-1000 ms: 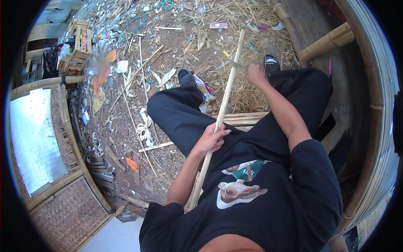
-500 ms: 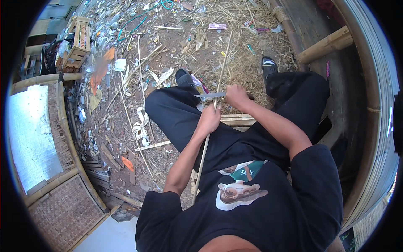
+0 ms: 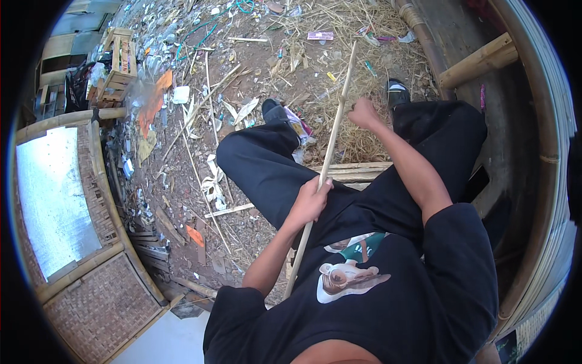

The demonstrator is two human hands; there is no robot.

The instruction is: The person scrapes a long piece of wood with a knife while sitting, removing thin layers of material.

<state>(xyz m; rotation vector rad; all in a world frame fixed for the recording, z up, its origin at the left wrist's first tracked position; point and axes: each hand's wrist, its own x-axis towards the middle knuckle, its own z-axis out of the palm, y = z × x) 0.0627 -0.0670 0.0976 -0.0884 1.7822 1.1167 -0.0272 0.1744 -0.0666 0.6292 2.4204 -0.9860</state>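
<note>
A long, pale bamboo strip [image 3: 333, 142] slants across my lap, its far end out over the ground and its near end by my left side. My left hand [image 3: 310, 201] is closed around it at about mid-length, close to my belly. Further out, beside the strip's far half, my right hand [image 3: 364, 113] is closed in a fist. An earlier frame shows a knife in that fist; now its blade can hardly be made out, and the handle is hidden by my fingers.
Bamboo slats [image 3: 354, 171] lie between my thighs. Straw, thin sticks and litter cover the ground [image 3: 260, 67] ahead. At left stand a woven bamboo panel [image 3: 103, 291] and a wooden crate [image 3: 121, 67]. A bamboo-framed structure [image 3: 479, 64] runs along my right. A dark phone-like slab [image 3: 476, 184] lies near my right thigh.
My right hand has moved forward and right, away from the left hand. My left hand has drawn back toward my belly with the strip. The knife blade, plain before, barely shows now.
</note>
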